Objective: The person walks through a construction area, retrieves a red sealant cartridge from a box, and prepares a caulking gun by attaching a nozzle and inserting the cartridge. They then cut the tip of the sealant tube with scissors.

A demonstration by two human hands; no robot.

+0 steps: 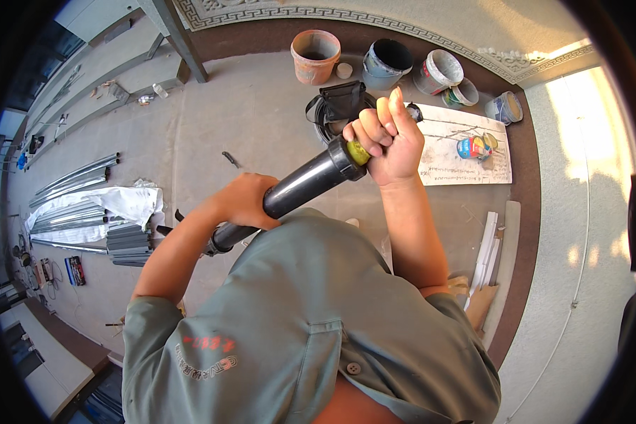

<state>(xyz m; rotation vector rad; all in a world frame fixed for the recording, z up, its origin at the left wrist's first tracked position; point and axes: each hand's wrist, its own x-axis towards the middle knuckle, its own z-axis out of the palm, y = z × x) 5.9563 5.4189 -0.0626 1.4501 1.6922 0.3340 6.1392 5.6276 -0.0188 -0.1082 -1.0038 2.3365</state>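
Across my front slants a black cylindrical tube [307,181], which looks like a caulking gun's barrel, its upper end pointing to the far right. My left hand [244,201] wraps round the barrel's lower half. Dark lever-like parts [171,223] stick out past my left forearm, partly hidden by it. At the upper end, beyond a black collar, a yellow-green piece [358,152] shows. My right hand [389,138] is closed round that piece, its fingers curled. A small dark tip [415,112] shows beside the right fingers; what it belongs to I cannot tell.
Several buckets, including an orange one [316,58], line the far wall. A black bag [343,101] lies beyond my right hand. A white board [466,166] with a blue packet [466,148] lies at right. Metal profiles [78,177] and a knife [231,159] lie at left.
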